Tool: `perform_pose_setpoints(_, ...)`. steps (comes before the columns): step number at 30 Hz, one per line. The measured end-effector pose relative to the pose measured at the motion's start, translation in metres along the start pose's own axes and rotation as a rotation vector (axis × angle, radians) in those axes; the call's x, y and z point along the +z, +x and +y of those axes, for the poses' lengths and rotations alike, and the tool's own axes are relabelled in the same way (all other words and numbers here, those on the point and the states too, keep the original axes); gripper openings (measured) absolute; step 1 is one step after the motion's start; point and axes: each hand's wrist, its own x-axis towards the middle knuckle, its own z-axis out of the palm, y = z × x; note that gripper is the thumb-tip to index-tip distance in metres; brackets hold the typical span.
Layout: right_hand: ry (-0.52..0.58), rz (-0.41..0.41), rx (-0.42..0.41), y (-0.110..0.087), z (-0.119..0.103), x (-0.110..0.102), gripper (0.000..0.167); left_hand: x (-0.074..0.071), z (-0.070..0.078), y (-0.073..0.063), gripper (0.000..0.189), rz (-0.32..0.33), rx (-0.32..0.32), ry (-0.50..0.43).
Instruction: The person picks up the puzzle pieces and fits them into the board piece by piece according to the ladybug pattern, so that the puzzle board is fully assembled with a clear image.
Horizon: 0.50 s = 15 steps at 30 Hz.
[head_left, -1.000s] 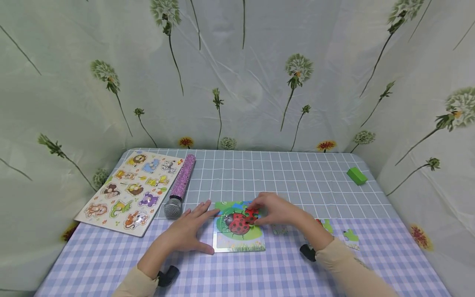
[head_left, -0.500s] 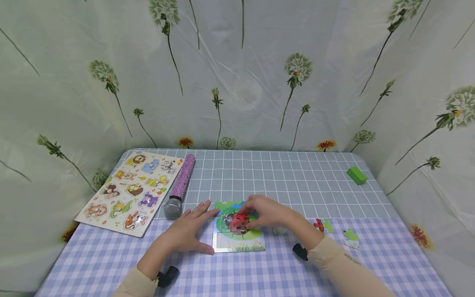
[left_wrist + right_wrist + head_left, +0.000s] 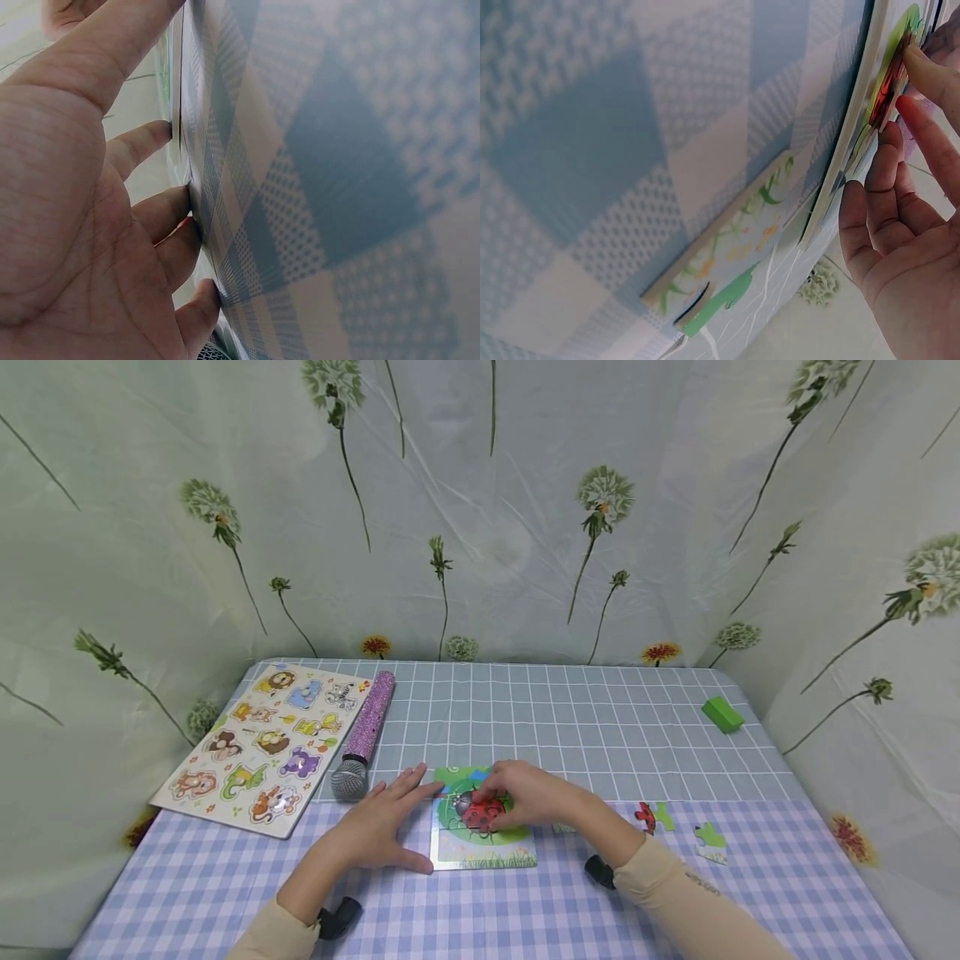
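Dandelion-printed fabric is hanging at the back and on both sides, while a lilac-blue gingham cloth is lying nearest the person and a grey cloth with white grid lines is stretching beyond it. At the left, an animal puzzle board is lying aslant, showing a lion, an elephant and a zebra among its figures. Near the middle, a square ladybug jigsaw is lying across the line where the two cloths are meeting. The person's left hand is resting spread, its index fingertip touching the jigsaw's left edge and its thumb tip at the near corner. The right hand is pinching a red ladybug piece over the middle of the jigsaw; the fingers are hiding whether it is lying flush. Between board and jigsaw, a microphone is pointing its silver mesh head toward the person. Far to the right, a green block is resting on the grey cloth. Right of the jigsaw, a grass-printed piece, a red-and-green piece and a green-and-white piece are lying loose
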Motion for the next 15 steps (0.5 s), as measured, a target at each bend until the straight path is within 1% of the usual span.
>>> perform_pose_setpoints(4,-0.007,0.000,-0.007,0.0014,-0.0009,0.0003,0.036,-0.0005,0.0007,0.0000,0.116,0.000,0.000,-0.006)
perform_pose_setpoints(15,0.005,0.000,0.034,0.0028,-0.0014,0.0017,0.034,-0.0011,0.0010,-0.0008,0.116,0.002,0.007,-0.005)
